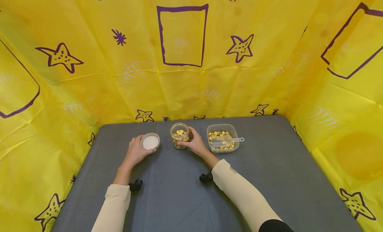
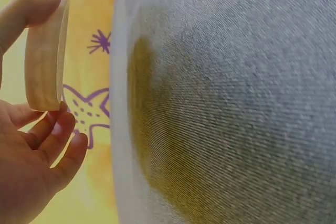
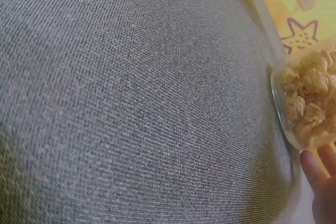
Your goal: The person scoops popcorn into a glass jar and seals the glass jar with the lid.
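Note:
My left hand [image 1: 136, 152] holds a round jar lid [image 1: 150, 141] by its edge, the white inner face turned up toward the head camera. In the left wrist view the lid [image 2: 44, 59] is seen edge-on, between the thumb and the fingers. To its right, a clear jar [image 1: 180, 136] without a lid stands upright on the table, part filled with popcorn [image 1: 180, 132]. My right hand [image 1: 195, 142] grips the jar's right side, thumb in front. The right wrist view shows the jar's lower part [image 3: 310, 98] full of popcorn, with fingertips at its base.
Right of the jar stands a clear plastic tub [image 1: 222, 150] of popcorn, with a translucent scoop [image 1: 225, 140] lying across it, its handle over the right rim. The grey table [image 1: 167, 192] meets yellow patterned cloth [image 1: 185, 92] at the back and both sides.

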### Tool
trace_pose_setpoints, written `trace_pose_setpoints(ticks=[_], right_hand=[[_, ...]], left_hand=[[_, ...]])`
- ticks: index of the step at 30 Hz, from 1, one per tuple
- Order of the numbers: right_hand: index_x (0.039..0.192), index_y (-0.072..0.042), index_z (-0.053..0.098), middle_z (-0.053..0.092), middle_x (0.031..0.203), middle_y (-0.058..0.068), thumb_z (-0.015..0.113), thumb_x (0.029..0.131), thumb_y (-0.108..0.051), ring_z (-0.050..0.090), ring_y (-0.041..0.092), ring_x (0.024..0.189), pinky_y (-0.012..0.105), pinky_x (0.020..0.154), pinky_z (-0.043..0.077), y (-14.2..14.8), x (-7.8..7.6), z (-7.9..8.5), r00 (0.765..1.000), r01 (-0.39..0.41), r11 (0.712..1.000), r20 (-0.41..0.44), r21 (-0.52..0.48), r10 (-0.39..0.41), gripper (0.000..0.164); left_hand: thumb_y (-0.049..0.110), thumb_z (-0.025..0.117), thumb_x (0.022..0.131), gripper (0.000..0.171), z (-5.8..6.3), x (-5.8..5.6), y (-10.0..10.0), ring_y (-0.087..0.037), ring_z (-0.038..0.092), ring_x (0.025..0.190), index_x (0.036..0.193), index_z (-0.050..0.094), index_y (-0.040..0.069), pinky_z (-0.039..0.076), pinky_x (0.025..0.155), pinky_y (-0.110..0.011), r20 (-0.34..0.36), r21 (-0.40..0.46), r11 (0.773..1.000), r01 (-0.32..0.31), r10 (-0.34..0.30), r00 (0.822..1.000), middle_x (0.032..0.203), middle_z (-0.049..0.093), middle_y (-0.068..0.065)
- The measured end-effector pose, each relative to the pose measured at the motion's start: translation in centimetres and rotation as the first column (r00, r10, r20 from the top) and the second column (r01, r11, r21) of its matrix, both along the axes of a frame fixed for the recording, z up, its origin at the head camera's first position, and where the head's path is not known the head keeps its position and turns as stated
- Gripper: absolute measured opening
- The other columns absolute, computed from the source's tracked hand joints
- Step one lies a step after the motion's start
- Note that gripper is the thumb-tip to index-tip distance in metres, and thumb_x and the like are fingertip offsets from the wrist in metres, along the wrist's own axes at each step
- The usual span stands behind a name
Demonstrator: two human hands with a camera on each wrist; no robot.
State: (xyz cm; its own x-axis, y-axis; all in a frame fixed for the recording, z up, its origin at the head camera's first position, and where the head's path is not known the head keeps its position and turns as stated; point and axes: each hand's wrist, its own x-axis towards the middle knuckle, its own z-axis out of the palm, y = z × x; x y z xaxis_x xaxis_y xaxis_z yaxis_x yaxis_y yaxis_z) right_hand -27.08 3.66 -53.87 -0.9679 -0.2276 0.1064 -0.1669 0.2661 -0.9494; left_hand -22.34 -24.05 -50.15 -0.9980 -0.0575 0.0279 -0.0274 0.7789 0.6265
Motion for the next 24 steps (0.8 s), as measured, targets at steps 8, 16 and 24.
trace_pose_setpoints(ticks=[8,16,24], right_hand=[[0.146,-0.015,0.041,0.058,0.130,0.010,0.086,0.075,-0.024,0.058,0.028,0.114,0.044,0.093,0.050,0.1,0.0,0.0,1.000,-0.006,1.000,-0.002,0.000,0.006,0.085],[0.145,-0.012,0.042,0.058,0.131,0.014,0.086,0.075,-0.021,0.058,0.031,0.115,0.049,0.096,0.048,-0.1,0.1,-0.1,1.000,0.001,1.000,-0.015,-0.009,-0.001,0.083],[0.145,-0.010,0.042,0.059,0.130,0.013,0.086,0.074,-0.021,0.058,0.029,0.115,0.045,0.095,0.049,-0.1,0.1,0.1,1.000,-0.006,1.000,-0.027,0.000,0.006,0.084]], left_hand=[[0.033,0.085,0.070,0.090,0.7,0.0,0.6,-0.040,0.038,0.120,0.140,0.041,-0.002,0.035,0.099,-0.056,-0.064,0.041,0.999,0.035,-0.032,0.997,0.129,0.045,-0.027],[0.031,0.087,0.069,0.088,1.1,-0.3,1.1,-0.040,0.037,0.119,0.138,0.043,-0.002,0.036,0.098,-0.056,-0.089,0.046,0.997,0.069,-0.065,0.994,0.127,0.045,-0.027],[0.031,0.088,0.068,0.088,1.7,-0.5,2.0,-0.036,0.037,0.113,0.139,0.044,0.001,0.037,0.093,-0.054,-0.070,0.030,0.993,0.110,-0.108,0.992,0.125,0.045,-0.024]])
